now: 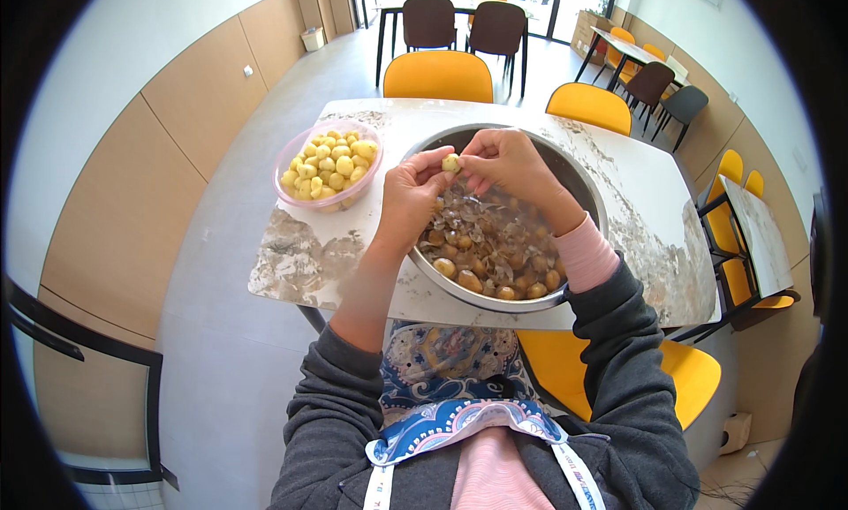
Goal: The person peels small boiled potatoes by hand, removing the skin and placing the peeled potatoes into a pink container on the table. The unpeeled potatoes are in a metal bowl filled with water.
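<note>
A small peeled potato is pinched between the fingertips of my left hand and touched from the other side by the fingers of my right hand. Both hands are above a large metal basin. Inside it, brown unpeeled small potatoes sit in water with loose brown skins over them. To the left stands a pink translucent plastic bowl, heaped with peeled yellow potatoes.
The basin and bowl stand on a marble-patterned table. Yellow chairs stand at its far side, and another yellow chair is at my right. Farther back are more tables and dark chairs. A wood-panelled wall runs along the left.
</note>
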{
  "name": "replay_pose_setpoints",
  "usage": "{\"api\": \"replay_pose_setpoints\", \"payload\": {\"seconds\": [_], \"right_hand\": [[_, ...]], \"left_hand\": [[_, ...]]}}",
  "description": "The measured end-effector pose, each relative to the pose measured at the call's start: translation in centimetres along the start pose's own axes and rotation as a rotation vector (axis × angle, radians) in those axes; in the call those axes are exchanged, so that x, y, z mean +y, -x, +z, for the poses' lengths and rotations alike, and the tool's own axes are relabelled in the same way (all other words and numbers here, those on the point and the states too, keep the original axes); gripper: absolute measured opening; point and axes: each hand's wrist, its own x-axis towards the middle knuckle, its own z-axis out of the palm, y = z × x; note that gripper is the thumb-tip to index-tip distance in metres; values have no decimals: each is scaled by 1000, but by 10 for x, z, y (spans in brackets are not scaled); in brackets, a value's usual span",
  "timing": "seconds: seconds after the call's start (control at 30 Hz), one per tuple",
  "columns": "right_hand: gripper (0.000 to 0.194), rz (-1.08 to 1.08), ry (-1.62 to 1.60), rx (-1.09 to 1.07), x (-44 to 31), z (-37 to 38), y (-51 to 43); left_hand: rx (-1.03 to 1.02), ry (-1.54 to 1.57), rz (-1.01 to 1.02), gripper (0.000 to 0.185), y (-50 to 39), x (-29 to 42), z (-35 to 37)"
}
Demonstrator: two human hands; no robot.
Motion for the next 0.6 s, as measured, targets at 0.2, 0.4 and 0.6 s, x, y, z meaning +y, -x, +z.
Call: {"api": "replay_pose_setpoints", "payload": {"seconds": [0.2, 0.4, 0.6], "right_hand": [[18, 15, 47, 87, -4, 12, 6], [19, 108, 49, 89, 5, -7, 0], [18, -115, 404, 145, 22, -6, -6]], "left_hand": [[3, -104, -12, 36, 3, 5, 0], [-151, 316, -37, 39, -1, 9, -7], [-110, 376, -80, 40, -4, 7, -14]]}}
